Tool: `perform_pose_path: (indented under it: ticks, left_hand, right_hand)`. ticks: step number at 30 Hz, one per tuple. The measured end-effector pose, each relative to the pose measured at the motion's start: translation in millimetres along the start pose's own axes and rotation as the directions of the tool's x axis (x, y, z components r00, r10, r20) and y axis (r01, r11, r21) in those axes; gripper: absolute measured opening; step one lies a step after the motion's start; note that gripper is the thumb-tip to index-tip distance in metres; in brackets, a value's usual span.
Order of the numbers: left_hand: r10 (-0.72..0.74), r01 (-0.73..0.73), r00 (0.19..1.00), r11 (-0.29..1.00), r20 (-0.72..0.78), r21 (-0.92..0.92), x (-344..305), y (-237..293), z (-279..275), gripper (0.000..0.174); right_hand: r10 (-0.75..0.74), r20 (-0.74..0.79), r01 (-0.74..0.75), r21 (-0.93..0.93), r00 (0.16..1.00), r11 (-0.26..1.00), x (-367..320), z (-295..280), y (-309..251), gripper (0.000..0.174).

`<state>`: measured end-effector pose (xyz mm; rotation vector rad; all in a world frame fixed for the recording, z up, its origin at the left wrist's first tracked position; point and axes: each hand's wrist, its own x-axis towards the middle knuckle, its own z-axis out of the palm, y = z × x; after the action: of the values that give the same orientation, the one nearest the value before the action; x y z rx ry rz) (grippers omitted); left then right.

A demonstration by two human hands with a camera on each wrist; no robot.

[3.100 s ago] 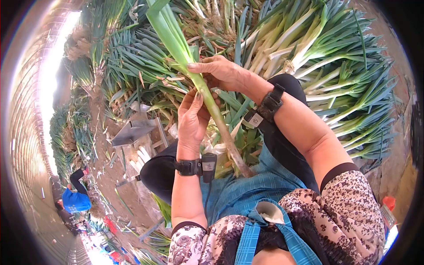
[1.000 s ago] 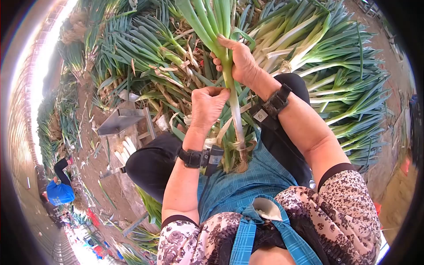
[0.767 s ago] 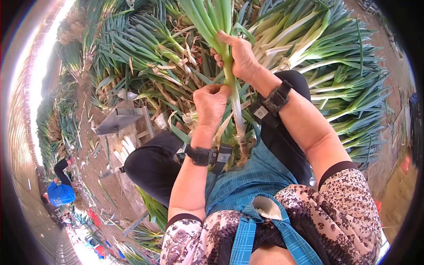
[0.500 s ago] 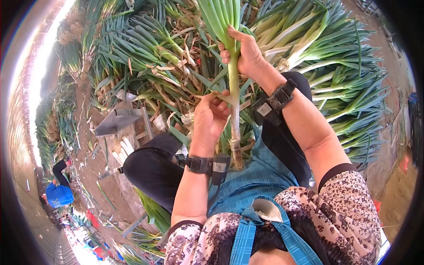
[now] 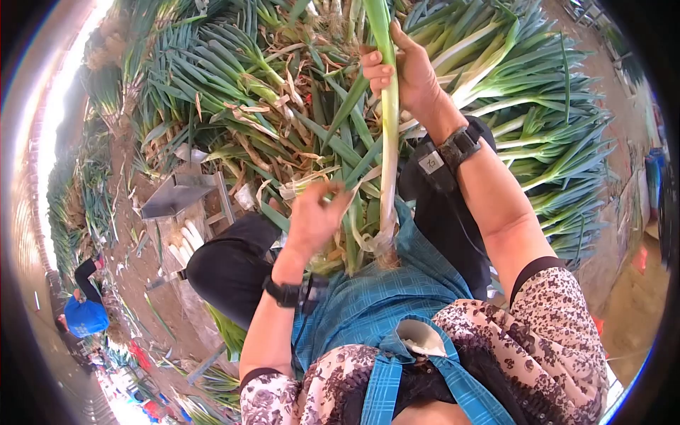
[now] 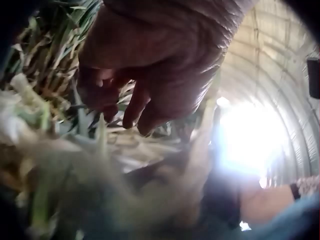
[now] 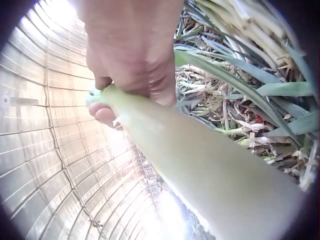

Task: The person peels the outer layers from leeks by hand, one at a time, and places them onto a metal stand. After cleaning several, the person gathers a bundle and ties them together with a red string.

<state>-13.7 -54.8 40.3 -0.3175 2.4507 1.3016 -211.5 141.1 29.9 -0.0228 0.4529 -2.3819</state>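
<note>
In the head view, my right hand [image 5: 407, 74] grips a large green onion [image 5: 389, 152] just below its green leaves. The pale stalk hangs nearly upright, its roots [image 5: 386, 256] over the blue checked apron. The right wrist view shows the fingers curled round the stalk [image 7: 195, 155]. My left hand [image 5: 313, 218], blurred, is left of the stalk and apart from it, pinching a pale strip of peeled outer leaf [image 5: 352, 203]. In the left wrist view the left hand [image 6: 155, 65] has bent fingers, with pale strips blurred below. Loose whitish skin [image 5: 368, 242] hangs near the stalk's base.
Green onions with white stalks [image 5: 510, 127] are heaped at the right. Another heap [image 5: 219, 85] with dry leaves lies left and ahead. A metal tray-like piece [image 5: 176, 197] stands by my left knee, beside white stalks [image 5: 185, 242]. A person in blue [image 5: 86, 315] is farther left.
My left hand, earlier pinching at the stalk, has pulled down and left with the strip of outer leaf. My right hand has risen slightly to the right with the green onion.
</note>
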Motion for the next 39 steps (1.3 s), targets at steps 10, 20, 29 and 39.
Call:
perform_pose_path:
  ticks: [10, 20, 29, 39]
  left_hand:
    - [0.206, -0.126, 0.975, 0.824, 0.086, -0.553, 40.6, 29.8, 19.2, 0.017]
    - [0.088, -0.064, 0.996, 0.831, 0.018, -0.552, 35.8, 29.3, 30.2, 0.017]
    - [-0.083, 0.172, 0.981, -0.054, 0.176, -0.984, 50.0, 13.0, 50.7, 0.009]
    - [0.104, -0.012, 0.994, 0.387, 0.03, -0.922, 32.5, -1.0, 45.2, 0.013]
  right_hand:
    - [0.178, 0.234, -0.2, 0.076, 0.956, 0.977, 7.8, -1.9, 13.8, 0.069]
    - [0.191, 0.211, -0.19, -0.025, 0.959, 0.981, 8.0, 3.6, 14.6, 0.07]
    - [-0.094, -0.282, -0.015, -0.36, 0.955, 0.933, 6.8, 21.3, 41.3, 0.047]
    - [-0.062, -0.361, -0.084, -0.375, 0.93, 0.923, 10.3, 13.6, 28.7, 0.036]
